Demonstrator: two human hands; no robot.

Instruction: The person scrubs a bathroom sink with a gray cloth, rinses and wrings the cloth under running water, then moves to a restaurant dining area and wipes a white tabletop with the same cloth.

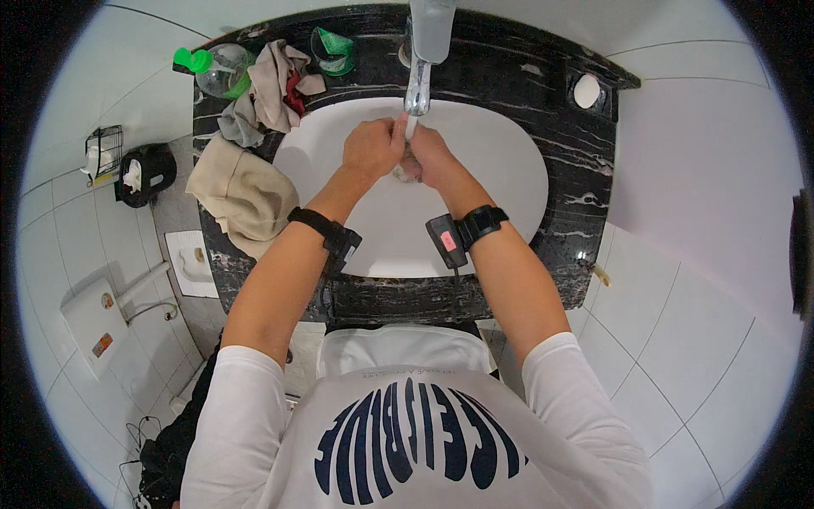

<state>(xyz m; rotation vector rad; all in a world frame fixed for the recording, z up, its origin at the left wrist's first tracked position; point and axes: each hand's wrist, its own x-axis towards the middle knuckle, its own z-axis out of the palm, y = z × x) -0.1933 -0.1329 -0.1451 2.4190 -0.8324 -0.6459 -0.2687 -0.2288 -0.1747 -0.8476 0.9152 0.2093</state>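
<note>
Water runs from the chrome faucet [418, 86] over my two hands, which are close together above the white oval sink [502, 191]. My left hand [375, 147] is curled under the stream, its thumb beside the water. On the other side of the stream is my right hand [430, 154], partly turned inward. Between and just below them a small greyish, wet thing [404, 173] shows; whether it is cloth or foam, and which hand holds it, I cannot tell. My inner fingers are mostly hidden. Both wrists wear black straps with small boxes.
On the black marble counter [582, 191], left of the sink, lie a beige cloth [245, 194], crumpled grey cloths [273, 86], a clear bottle with a green cap [222, 70] and a green-and-clear cup [334, 52]. White soap [586, 91] sits at the back right corner.
</note>
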